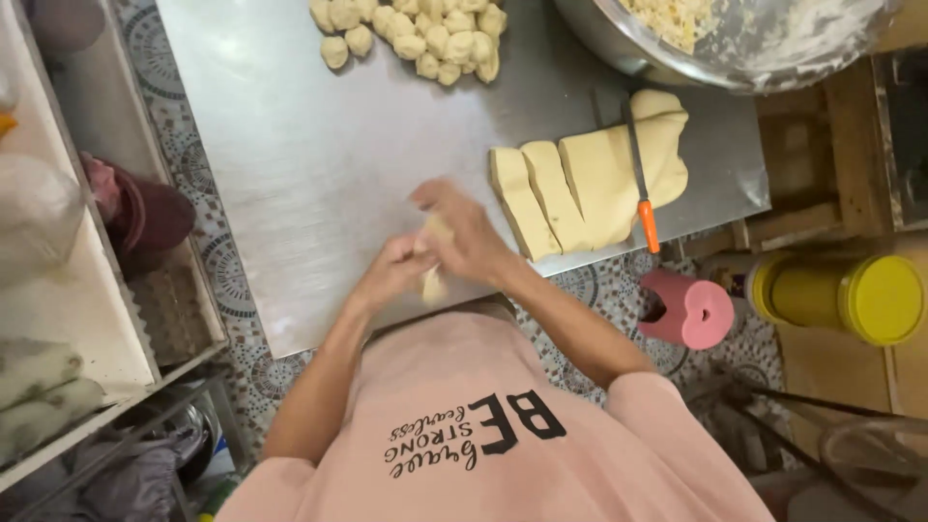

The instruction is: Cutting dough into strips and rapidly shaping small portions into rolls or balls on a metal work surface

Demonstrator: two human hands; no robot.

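Two hands are squeezing one small lump of dough (434, 280) between them, just above the near edge of the bench (319, 164). The fingers of the left hand (394, 271) curl around the lump from the left, and the fingers of the right hand (462, 232) fold over it from the top, so both sets are closed on the dough. The hands look a little blurry. Just to the right of them lies a big slab of dough (590, 174), cut into thick strips at its left end. A knife with an orange handle (642, 184) rests on top of the slab. Far across the bench sits a pile of small dough balls (416, 34). A big metal bowl (619, 43) stands at the far right corner. Off the bench, to the right, are a pink stool (688, 309) and a yellow jar (841, 295) lying on its side.
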